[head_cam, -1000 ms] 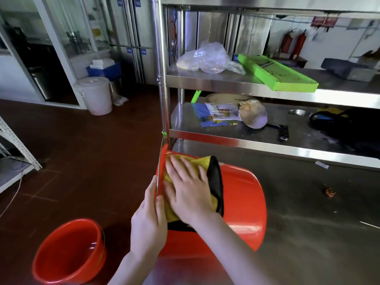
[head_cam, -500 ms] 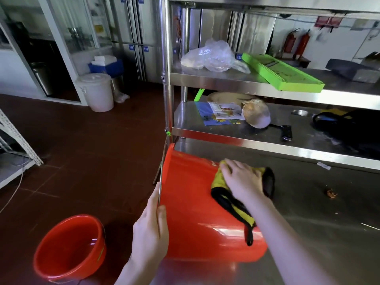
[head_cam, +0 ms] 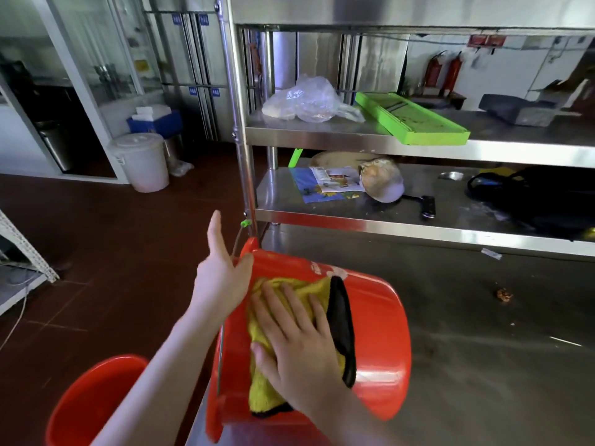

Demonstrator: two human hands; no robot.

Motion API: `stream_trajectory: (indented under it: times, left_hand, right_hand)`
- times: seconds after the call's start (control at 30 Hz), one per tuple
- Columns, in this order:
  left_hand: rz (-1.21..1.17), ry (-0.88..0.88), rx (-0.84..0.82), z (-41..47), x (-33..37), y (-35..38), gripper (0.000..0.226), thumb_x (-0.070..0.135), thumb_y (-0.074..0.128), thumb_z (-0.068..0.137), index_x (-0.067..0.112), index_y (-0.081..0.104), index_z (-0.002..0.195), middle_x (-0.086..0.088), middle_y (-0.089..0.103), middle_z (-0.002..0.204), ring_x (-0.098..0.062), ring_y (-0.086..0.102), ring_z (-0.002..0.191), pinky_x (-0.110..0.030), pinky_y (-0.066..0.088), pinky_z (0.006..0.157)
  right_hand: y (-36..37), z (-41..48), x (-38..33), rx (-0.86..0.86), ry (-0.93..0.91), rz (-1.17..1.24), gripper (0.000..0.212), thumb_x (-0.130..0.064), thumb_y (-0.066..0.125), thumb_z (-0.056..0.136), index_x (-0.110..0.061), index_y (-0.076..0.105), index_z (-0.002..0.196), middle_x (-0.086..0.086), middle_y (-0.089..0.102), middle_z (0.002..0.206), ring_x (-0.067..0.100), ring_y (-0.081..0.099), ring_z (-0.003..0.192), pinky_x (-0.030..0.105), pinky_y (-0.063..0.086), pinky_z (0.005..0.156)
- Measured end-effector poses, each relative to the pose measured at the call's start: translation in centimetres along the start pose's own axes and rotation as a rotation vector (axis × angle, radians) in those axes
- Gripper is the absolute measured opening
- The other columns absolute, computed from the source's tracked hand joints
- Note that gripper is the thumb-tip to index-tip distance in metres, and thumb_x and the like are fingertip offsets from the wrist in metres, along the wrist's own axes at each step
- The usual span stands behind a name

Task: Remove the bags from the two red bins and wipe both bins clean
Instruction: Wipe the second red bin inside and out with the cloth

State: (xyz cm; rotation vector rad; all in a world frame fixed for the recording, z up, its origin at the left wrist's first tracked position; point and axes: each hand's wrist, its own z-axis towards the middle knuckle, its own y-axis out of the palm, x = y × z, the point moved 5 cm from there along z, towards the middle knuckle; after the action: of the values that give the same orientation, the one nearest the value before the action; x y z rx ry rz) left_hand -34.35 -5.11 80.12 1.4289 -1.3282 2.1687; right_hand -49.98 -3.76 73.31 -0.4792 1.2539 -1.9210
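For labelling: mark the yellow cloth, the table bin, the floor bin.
yellow cloth [head_cam: 260, 393]: head view, lower fold.
table bin [head_cam: 380, 333]: head view, side wall.
floor bin [head_cam: 91, 395]: head view, inner wall.

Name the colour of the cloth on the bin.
The cloth is yellow with black trim; head view.

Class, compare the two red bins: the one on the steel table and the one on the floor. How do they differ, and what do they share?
The table bin lies on its side on the steel table; the floor bin stands upright, mouth up. The right hand presses a yellow cloth on the table bin while the left hand touches its rim; no hand touches the floor bin. Both are red and round.
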Motion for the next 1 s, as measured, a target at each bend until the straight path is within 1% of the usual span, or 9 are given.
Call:
stream_trajectory:
  times: [0.1,0.17,0.3,0.4,0.5,0.57,0.77,0.87,1.0]
  left_hand:
    - [0.161,-0.01,-0.114,1.2,1.9,1.7,0.063,0.029,0.047,0.098,0.043,0.015,0.15,-0.006,0.063,0.108,-0.023,0.064,0.074,-0.035,0.054,0.065]
    - [0.208,0.045,-0.113,0.6,2.1,2.1,0.055,0.023,0.041,0.101,0.04,0.021,0.149,-0.012,0.065,0.086,-0.022,0.06,0.062,-0.034,0.052,0.057]
    - [0.147,0.214,-0.048,-2.0,1.3,1.1,0.058,0.017,0.044,0.1,0.039,0.023,0.15,0.002,0.057,0.059,-0.007,0.052,0.044,-0.015,0.038,0.043]
    - [0.11,0.255,0.007,-4.6,0.6,0.5,0.051,0.017,0.046,0.1,0.037,0.031,0.146,0.006,0.055,0.06,0.001,0.055,0.051,-0.012,0.039,0.046]
    - [0.065,0.208,0.034,-6.5,0.0,0.5,0.047,0.019,0.042,0.102,0.041,0.031,0.142,0.003,0.062,0.079,-0.012,0.061,0.059,-0.024,0.051,0.052]
    - [0.11,0.182,0.078,-6.8,0.1,0.9,0.049,0.019,0.039,0.102,0.043,0.029,0.144,0.001,0.058,0.089,-0.017,0.059,0.065,-0.033,0.05,0.059]
    - [0.208,0.197,0.092,-4.9,0.8,1.6,0.047,0.015,0.036,0.101,0.041,0.034,0.14,0.0,0.051,0.082,-0.019,0.053,0.068,-0.033,0.041,0.062]
    - [0.213,0.31,0.078,-6.0,0.6,1.5,0.041,0.013,0.041,0.1,0.03,0.043,0.137,-0.003,0.056,0.094,-0.026,0.059,0.073,-0.038,0.048,0.064]
    - [0.197,0.333,0.041,-7.2,-0.7,1.5,0.038,0.021,0.035,0.102,0.036,0.041,0.136,0.001,0.053,0.103,-0.019,0.059,0.078,-0.043,0.054,0.069]
  right_hand:
    - [0.1,-1.8,-0.2,0.039,-0.02,-0.014,0.064,-0.053,0.041,0.093,-0.03,0.027,0.152,-0.009,0.023,0.16,0.017,0.018,0.148,0.05,0.021,0.117]
    - [-0.3,-1.5,0.5,0.068,0.032,-0.013,0.062,-0.053,0.038,0.095,-0.03,0.027,0.152,-0.009,0.024,0.159,0.017,0.02,0.148,0.048,0.018,0.116]
    - [-1.3,2.9,3.8,0.006,0.284,0.007,0.054,-0.049,0.027,0.098,-0.027,0.043,0.145,-0.008,0.045,0.148,0.019,0.039,0.138,0.047,0.031,0.107]
    - [-0.1,8.7,6.8,-0.324,0.34,0.156,0.056,-0.052,0.016,0.098,-0.031,0.041,0.143,-0.009,0.044,0.149,0.018,0.04,0.136,0.05,0.027,0.108]
    - [1.3,12.2,7.8,-0.642,0.335,0.274,0.056,-0.052,0.014,0.099,-0.034,0.038,0.146,-0.007,0.037,0.154,0.023,0.037,0.139,0.054,0.021,0.11]
    - [1.1,11.9,7.0,-0.611,0.257,0.243,0.057,-0.052,0.013,0.099,-0.032,0.032,0.149,-0.008,0.032,0.157,0.021,0.033,0.141,0.053,0.021,0.112]
    - [-2.2,-0.3,3.2,-0.032,-0.055,0.098,0.059,-0.054,0.027,0.1,-0.027,0.026,0.153,-0.01,0.025,0.159,0.016,0.02,0.148,0.047,0.018,0.117]
    - [-2.0,-0.6,4.9,-0.026,0.024,0.056,0.059,-0.055,0.029,0.1,-0.026,0.033,0.15,-0.007,0.032,0.157,0.019,0.028,0.145,0.047,0.028,0.113]
    - [-1.4,5.1,12.1,-0.251,0.286,0.075,0.062,-0.061,0.016,0.097,-0.031,0.034,0.149,-0.011,0.035,0.154,0.015,0.034,0.14,0.045,0.029,0.111]
